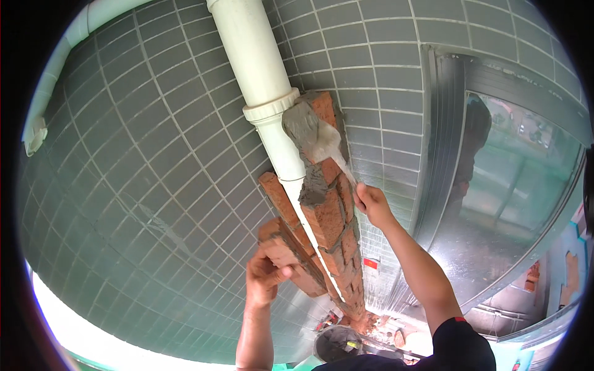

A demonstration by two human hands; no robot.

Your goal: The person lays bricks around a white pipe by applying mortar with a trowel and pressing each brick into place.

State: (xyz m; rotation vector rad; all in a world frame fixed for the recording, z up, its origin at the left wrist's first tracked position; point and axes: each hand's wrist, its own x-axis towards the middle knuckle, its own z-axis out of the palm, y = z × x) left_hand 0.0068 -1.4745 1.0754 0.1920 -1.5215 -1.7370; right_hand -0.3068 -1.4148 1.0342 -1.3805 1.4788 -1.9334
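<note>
Left hand (265,275) at about 7 o'clock from view centre, closed in a grip, thumb (284,272) pointing toward 2; bare left forearm (255,337) runs almost straight up toward 12. Right hand (373,205) sits higher, between 3 and 4 o'clock, curled fist-like. Bare right forearm (427,275) slants up from 5 toward 11, wrist roughly in line.

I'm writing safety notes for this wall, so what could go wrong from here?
Mortar at the trowel might smear onto the white pipe close beside it. The brick gripped only by the left hand could slip and drop.
</note>
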